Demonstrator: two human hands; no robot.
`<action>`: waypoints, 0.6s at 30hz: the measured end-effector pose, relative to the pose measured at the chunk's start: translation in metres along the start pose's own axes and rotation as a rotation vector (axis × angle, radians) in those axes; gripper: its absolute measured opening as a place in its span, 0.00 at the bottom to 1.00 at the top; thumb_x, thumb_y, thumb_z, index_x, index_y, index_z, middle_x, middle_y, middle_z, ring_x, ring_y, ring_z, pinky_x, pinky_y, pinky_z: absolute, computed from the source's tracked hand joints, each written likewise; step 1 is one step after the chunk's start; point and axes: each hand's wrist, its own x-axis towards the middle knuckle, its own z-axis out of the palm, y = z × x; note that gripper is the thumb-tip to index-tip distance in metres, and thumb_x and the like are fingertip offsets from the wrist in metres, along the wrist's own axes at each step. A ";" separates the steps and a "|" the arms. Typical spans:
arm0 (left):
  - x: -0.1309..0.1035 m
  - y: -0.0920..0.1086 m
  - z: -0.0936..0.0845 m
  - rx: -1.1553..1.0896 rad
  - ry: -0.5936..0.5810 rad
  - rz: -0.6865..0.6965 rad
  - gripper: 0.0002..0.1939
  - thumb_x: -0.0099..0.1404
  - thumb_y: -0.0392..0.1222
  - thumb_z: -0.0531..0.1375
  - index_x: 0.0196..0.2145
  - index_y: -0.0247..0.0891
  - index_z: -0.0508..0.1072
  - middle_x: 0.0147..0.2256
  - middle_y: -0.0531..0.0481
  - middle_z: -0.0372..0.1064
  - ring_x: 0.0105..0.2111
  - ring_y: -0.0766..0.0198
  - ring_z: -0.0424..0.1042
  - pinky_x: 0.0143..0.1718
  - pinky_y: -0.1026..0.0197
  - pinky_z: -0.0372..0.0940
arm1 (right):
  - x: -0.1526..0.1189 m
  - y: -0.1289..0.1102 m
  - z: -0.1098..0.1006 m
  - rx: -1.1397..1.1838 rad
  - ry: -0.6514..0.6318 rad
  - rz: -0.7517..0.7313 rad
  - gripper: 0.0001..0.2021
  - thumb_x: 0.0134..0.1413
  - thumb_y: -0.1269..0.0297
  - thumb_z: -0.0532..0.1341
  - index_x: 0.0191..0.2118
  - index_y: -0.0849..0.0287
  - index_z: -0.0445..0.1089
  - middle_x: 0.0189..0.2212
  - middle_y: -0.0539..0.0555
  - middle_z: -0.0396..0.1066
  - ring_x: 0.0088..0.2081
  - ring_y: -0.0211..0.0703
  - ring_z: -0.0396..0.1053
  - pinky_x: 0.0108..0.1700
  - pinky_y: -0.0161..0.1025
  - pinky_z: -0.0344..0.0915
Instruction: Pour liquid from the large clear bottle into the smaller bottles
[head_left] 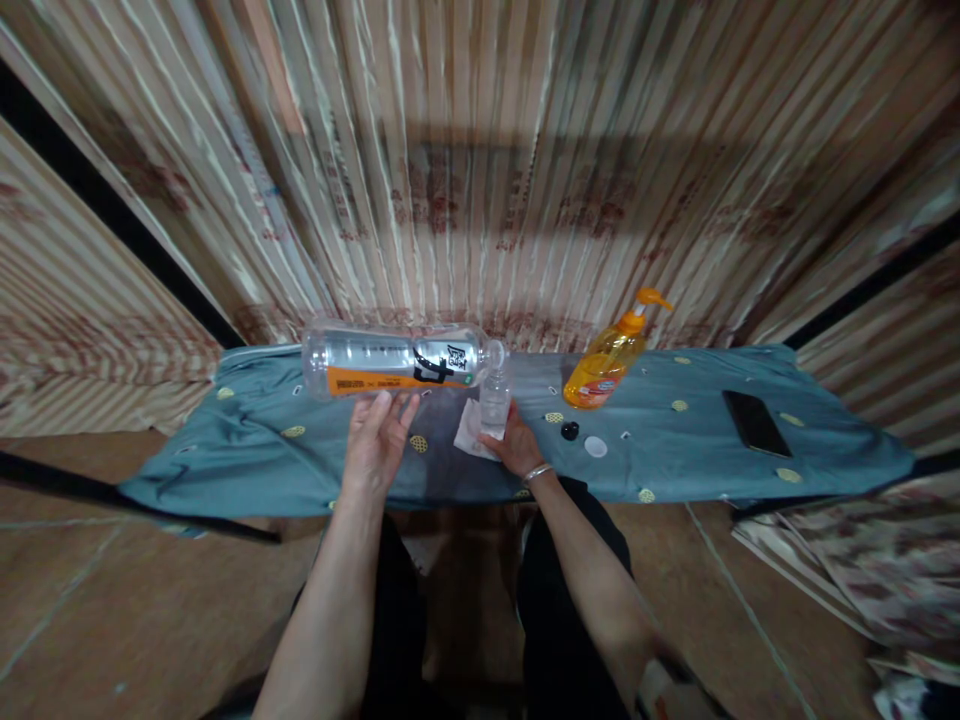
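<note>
A large clear plastic bottle [367, 360] with an orange and silver label lies nearly level, its neck pointing right. My left hand [379, 440] is under its lower side, palm up, fingers partly spread and bearing the bottle. The bottle's mouth meets the top of a small clear bottle [495, 402], which stands upright. My right hand [517, 442] grips that small bottle low down, from its right side. A crumpled white tissue [469, 432] lies against the small bottle's base. To the right are a small black cap [570, 430] and a whitish round disc [595, 446].
An orange pump bottle [604, 365] stands tilted in view at the right back. Farther right lies a dark phone [756, 423]. A blue-green patterned cloth [247, 450] covers the table. Striped curtains [480, 200] hang behind, with black frame bars [127, 210] at the sides.
</note>
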 end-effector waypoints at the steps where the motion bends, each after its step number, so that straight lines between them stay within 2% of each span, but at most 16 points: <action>1: 0.000 0.000 0.000 -0.001 0.004 -0.002 0.22 0.43 0.41 0.81 0.32 0.42 0.76 0.32 0.58 0.78 0.36 0.66 0.79 0.48 0.59 0.73 | 0.000 0.000 0.000 0.000 0.007 0.001 0.45 0.51 0.62 0.72 0.70 0.58 0.50 0.58 0.66 0.74 0.56 0.56 0.76 0.57 0.50 0.73; 5: -0.001 0.000 0.002 0.019 0.000 0.003 0.23 0.43 0.42 0.80 0.32 0.42 0.74 0.33 0.58 0.78 0.37 0.66 0.78 0.49 0.58 0.73 | 0.000 -0.002 -0.001 -0.017 0.029 -0.004 0.44 0.50 0.62 0.72 0.69 0.58 0.52 0.56 0.64 0.76 0.54 0.56 0.78 0.54 0.48 0.75; 13: 0.000 0.000 0.001 0.016 0.006 -0.001 0.21 0.44 0.42 0.80 0.32 0.42 0.75 0.33 0.57 0.78 0.37 0.65 0.79 0.50 0.57 0.73 | 0.000 -0.002 -0.001 0.030 -0.008 0.009 0.43 0.52 0.62 0.71 0.69 0.60 0.50 0.56 0.65 0.75 0.55 0.56 0.77 0.56 0.49 0.73; 18: 0.000 0.000 0.001 0.003 0.009 0.011 0.21 0.43 0.42 0.80 0.31 0.42 0.75 0.32 0.58 0.78 0.36 0.65 0.79 0.49 0.58 0.73 | 0.000 -0.002 -0.002 0.047 -0.014 -0.005 0.44 0.52 0.61 0.70 0.70 0.62 0.49 0.60 0.67 0.72 0.59 0.56 0.74 0.59 0.50 0.71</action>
